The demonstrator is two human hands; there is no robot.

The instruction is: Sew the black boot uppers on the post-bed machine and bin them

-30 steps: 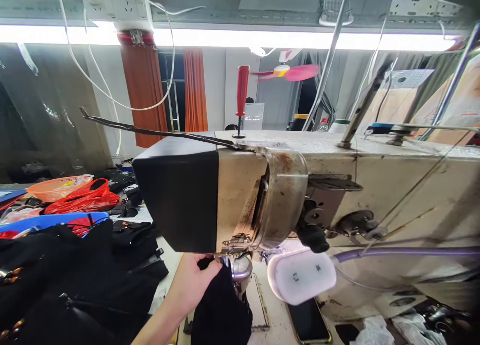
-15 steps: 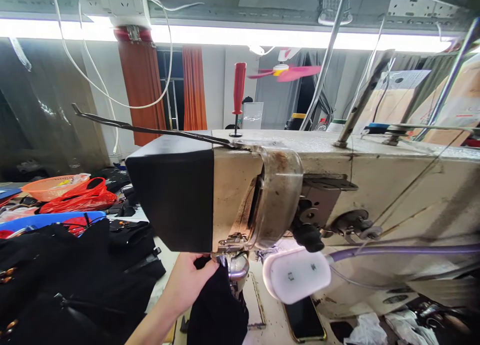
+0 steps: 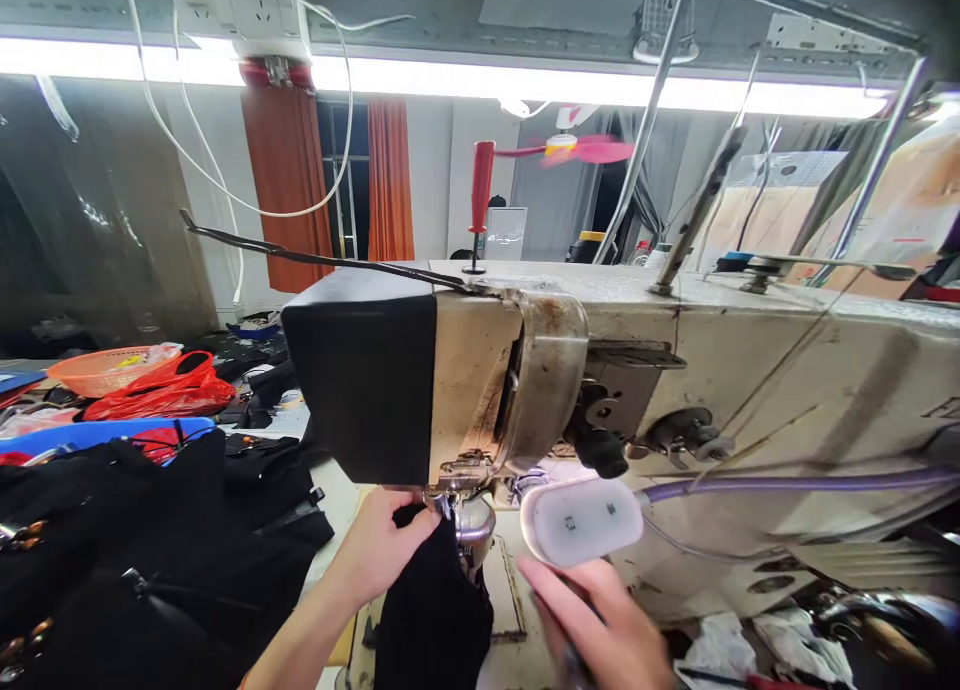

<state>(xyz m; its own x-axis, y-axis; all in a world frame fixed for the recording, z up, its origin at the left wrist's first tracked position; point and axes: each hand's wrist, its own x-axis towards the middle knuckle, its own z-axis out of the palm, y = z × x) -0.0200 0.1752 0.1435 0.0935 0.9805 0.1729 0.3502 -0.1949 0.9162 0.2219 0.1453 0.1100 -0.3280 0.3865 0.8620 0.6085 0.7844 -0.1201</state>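
A beige sewing machine (image 3: 750,370) with a black cover on its head fills the middle and right of the view. My left hand (image 3: 382,550) is closed on a piece of black fabric (image 3: 431,620), holding it under the machine's foot area (image 3: 469,515). My right hand (image 3: 600,625) sits low in the view, just below the white oval lamp (image 3: 581,520); its fingers are blurred and partly cut off, and something dark shows under them that I cannot make out.
Black garments (image 3: 150,550) are piled on the table to the left, with a blue tray (image 3: 97,435), a red bag (image 3: 161,390) and an orange basket (image 3: 112,365) behind. A red-handled screwdriver (image 3: 480,195) stands on the machine top. White rags (image 3: 787,650) lie at the lower right.
My right hand has come into view from below, under the white lamp, covering the spot where a phone lay. The left hand keeps its hold on the black fabric.
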